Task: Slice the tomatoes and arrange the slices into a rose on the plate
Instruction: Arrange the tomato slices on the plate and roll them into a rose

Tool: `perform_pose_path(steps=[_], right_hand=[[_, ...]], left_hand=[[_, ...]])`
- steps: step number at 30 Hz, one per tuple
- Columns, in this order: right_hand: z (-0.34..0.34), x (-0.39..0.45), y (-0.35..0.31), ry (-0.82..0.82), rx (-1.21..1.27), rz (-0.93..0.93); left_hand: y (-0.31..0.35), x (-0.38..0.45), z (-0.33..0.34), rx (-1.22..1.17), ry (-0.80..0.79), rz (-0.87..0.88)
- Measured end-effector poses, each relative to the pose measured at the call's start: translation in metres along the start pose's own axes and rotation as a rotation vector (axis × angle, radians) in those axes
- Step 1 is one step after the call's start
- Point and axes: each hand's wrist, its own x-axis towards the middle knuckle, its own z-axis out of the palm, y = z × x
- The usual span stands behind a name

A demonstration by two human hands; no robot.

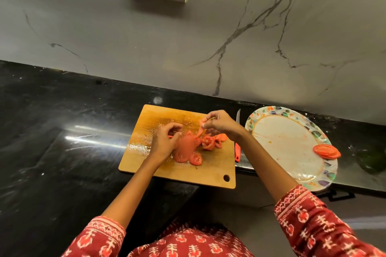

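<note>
1. A black stone counter (62, 131) is running below a grey marble wall (208, 37), carrying a wooden cutting board (208, 173).
2. The left hand (165, 142) is reaching over the board, its fingers curling onto the row of tomato slices (186, 150) lying there.
3. The right hand (221, 124) is hovering above the board, pinching one thin slice (201, 129) between thumb and fingertips.
4. A patterned plate (282, 142) is sitting just right, holding a few slices (326, 151) at its rim.
5. A red-handled knife (237, 152) is lying between board and plate.
</note>
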Motion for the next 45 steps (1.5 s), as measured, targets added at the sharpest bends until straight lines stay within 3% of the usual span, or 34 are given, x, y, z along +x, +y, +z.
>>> perform_pose_path(steps=[6,11,14,17,20,23,29,33,36,39,42,45], right_hand=[[-0.002,0.003,0.024,0.190,-0.138,0.081],[-0.005,-0.004,0.002,-0.003,-0.270,-0.214],[0.004,-0.003,-0.019,0.000,-0.187,-0.312],[0.016,-0.001,-0.032,0.102,0.069,-0.329],[0.033,-0.001,-0.030,0.068,0.246,-0.273],[0.052,0.002,-0.018,0.002,0.270,-0.204],[0.069,0.006,-0.010,-0.059,0.325,-0.196],[0.074,0.004,-0.008,-0.103,0.327,-0.183],[0.071,0.003,-0.004,-0.066,0.200,-0.132],[0.060,0.000,0.006,0.054,-0.166,-0.155],[0.051,-0.007,0.023,-0.025,-0.631,-0.161],[0.056,-0.017,0.034,-0.080,-0.837,-0.129]], left_hand=[[-0.010,-0.006,-0.005,0.032,-0.006,-0.052],[0.000,0.001,-0.011,0.012,-0.054,0.005],[0.007,0.006,-0.014,-0.015,-0.071,-0.006],[0.002,0.004,-0.017,-0.213,0.022,-0.273],[0.006,-0.004,-0.018,-0.538,-0.050,-0.564],[0.012,-0.003,-0.024,-0.765,-0.010,-0.611],[0.006,0.003,-0.032,-0.745,0.066,-0.730],[0.005,0.005,-0.032,-0.866,0.129,-0.764],[0.007,0.003,-0.034,-0.686,0.197,-0.678],[-0.002,0.000,-0.039,-0.382,0.214,-0.485],[-0.008,-0.002,-0.041,-0.189,0.182,-0.383],[-0.005,-0.003,-0.038,-0.130,0.158,-0.335]])
